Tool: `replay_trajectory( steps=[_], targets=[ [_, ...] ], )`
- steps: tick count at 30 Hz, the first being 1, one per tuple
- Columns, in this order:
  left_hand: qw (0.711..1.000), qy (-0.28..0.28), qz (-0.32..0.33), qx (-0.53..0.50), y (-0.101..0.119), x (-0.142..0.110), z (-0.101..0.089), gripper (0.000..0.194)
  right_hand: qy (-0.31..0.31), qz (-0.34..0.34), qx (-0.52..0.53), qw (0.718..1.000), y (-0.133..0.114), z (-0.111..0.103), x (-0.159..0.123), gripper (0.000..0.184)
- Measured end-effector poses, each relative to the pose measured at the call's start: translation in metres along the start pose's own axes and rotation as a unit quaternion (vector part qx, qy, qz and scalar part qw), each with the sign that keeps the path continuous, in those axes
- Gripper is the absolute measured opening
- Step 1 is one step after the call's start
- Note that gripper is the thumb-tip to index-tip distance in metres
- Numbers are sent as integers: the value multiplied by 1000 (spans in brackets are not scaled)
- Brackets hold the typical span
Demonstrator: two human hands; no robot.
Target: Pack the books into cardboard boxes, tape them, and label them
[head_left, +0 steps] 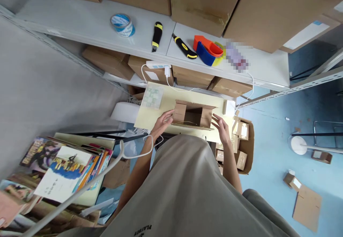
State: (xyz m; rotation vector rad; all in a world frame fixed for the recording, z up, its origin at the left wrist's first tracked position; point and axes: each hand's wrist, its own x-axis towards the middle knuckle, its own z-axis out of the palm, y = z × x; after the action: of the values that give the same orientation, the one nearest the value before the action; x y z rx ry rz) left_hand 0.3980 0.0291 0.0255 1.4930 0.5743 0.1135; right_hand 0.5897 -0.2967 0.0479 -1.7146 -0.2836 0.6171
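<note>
A small brown cardboard box stands on the pale yellow tabletop, its top flaps spread and its dark inside showing. At the box's left end is my left hand, fingers stretched out and at or very near the flap; whether they touch it I cannot tell. My right hand is beside the right end, with its fingers apart and curved a little toward the box. Neither hand grips anything. Behind the box's right end sits a white box, and a green-patterned sheet lies at the table's far left.
On the shelf ahead lie a tape roll, two utility knives and a tape dispenser. A white cable crosses the table's back. A carton of small boxes stands right; books are stacked left.
</note>
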Motion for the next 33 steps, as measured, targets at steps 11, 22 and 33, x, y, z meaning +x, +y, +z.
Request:
replay_trajectory(
  steps=[11, 22, 33],
  targets=[
    [998, 16, 20, 58, 0, 8, 5, 66, -28, -21, -77, 996, -1, -1, 13, 61],
    [992, 56, 62, 98, -22, 46, 2, 122, 13, 4, -134, 991, 14, 2, 39, 138],
    [984, -15, 77, 162, -3, 45, -1, 37, -35, -52, -226, 972, 6, -1, 30, 65]
  ],
)
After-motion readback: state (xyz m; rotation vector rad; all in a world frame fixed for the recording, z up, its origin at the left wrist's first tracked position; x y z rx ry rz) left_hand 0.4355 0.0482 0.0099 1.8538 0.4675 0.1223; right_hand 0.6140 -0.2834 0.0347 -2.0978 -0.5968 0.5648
